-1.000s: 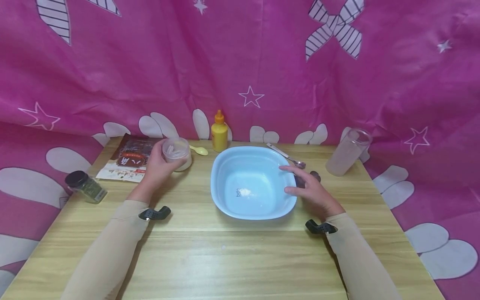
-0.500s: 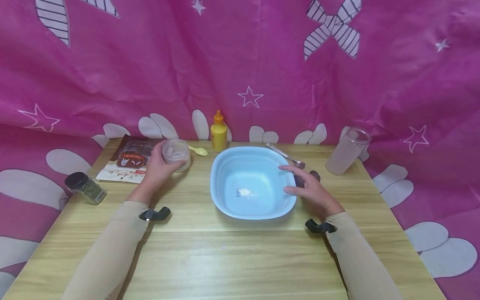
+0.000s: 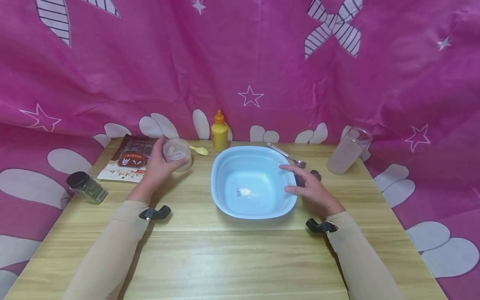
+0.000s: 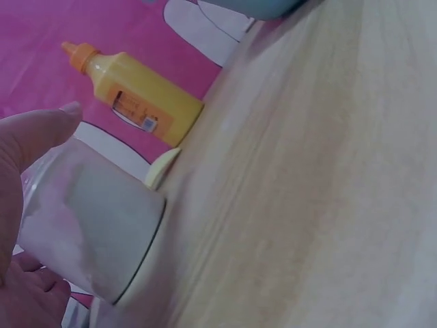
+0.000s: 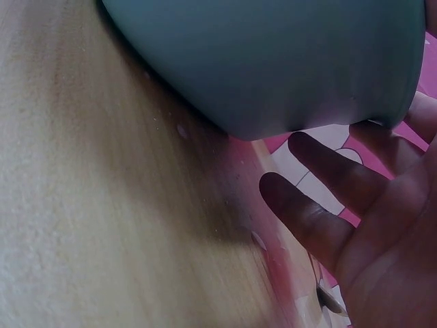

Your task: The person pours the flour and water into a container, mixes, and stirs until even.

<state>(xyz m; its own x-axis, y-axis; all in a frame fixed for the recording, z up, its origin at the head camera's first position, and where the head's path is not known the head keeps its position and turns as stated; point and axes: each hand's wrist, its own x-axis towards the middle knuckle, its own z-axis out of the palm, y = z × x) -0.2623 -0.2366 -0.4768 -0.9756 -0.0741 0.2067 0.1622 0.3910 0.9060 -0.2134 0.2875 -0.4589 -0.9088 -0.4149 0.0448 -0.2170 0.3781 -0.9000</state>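
My left hand [image 3: 157, 168] grips a small clear plastic jar [image 3: 176, 152] holding white stuff, set on the table left of the bowl; the left wrist view shows the jar [image 4: 89, 219] with my thumb along its side. A light blue bowl [image 3: 225, 166] sits at the table's middle with a little white powder [image 3: 245, 191] on its bottom. My right hand [image 3: 305, 187] lies against the bowl's right rim with fingers straight; in the right wrist view the fingers [image 5: 321, 212] spread beside the bowl's wall [image 5: 273, 61].
A yellow squeeze bottle [image 3: 219, 132] and a pale yellow spoon [image 3: 198, 150] stand behind the jar. A printed packet [image 3: 129, 160] and a dark-lidded spice jar [image 3: 87, 187] lie at left. A metal spoon [image 3: 286, 155] and a tall clear glass [image 3: 348, 151] are at right.
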